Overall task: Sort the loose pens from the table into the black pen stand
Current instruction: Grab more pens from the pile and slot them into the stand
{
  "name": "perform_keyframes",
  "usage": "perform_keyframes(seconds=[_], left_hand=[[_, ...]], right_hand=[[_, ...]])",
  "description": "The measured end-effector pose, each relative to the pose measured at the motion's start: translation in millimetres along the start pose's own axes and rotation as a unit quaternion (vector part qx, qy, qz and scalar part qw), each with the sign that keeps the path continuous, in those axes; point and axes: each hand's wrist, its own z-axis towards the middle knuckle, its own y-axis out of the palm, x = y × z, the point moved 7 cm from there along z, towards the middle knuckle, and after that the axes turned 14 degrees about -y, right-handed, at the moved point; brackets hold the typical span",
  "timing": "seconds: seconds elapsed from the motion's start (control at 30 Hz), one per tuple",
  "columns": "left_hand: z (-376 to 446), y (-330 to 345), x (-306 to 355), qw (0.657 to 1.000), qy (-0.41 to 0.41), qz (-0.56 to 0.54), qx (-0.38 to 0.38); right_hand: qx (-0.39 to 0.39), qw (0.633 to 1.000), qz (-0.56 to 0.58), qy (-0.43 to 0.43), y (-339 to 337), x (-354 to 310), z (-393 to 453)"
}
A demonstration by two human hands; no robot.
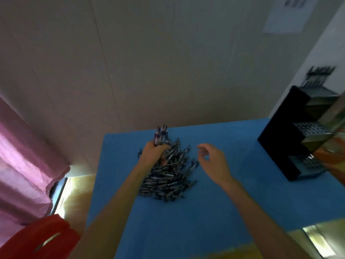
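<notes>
A big heap of dark loose pens (169, 176) lies in the middle of the blue table (214, 208). My left hand (152, 153) sits at the heap's far left and grips a bunch of pens (161, 135) that stick up above the fist. My right hand (212, 160) hovers just right of the heap, fingers loosely curled, holding nothing. The black pen stand (291, 135), tiered with perforated metal fronts, stands at the table's right edge; several pens (317, 76) stand in its top tier. The view is blurred.
A pink curtain (24, 165) hangs at the left. A red plastic stool (41, 240) sits at the lower left beside the table. A pale wall with a paper sheet (287, 14) rises behind. Something orange (334, 157) shows at the right edge.
</notes>
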Motion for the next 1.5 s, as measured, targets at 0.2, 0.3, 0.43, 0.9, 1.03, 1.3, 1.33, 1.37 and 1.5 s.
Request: perform_keyframes(seconds=[0.2,0.3,0.43,0.9,1.03,1.3,1.33,1.37,1.5], left_hand=[[-31,100,39,0.993,0.016,0.089,-0.078],[-48,157,54,0.988,0.034,0.104,-0.112],[-77,234,71,0.985,0.048,0.110,-0.128],[-145,438,134,0.987,0.071,0.079,-0.122],[-140,466,149,0.989,0.072,0.065,-0.113],[-95,494,186,0.991,0.087,0.059,-0.083],[-88,495,191,0.991,0.089,0.058,-0.076],[-83,497,197,0.992,0.091,0.055,-0.073],[-64,504,216,0.992,0.094,0.048,-0.070]], right_hand=[[0.065,0.997,-0.019,0.042,-96,39,-40],[0.095,0.993,-0.009,0.065,-143,63,-69],[0.112,0.990,-0.002,0.086,-202,99,-109],[0.120,0.989,0.046,0.073,-380,195,-157],[0.109,0.990,0.067,0.050,-399,205,-133],[0.095,0.986,0.137,0.014,-411,234,-67],[0.096,0.984,0.150,0.013,-412,236,-59],[0.098,0.981,0.166,0.012,-413,239,-51],[0.084,0.969,0.232,0.014,-416,248,-14]])
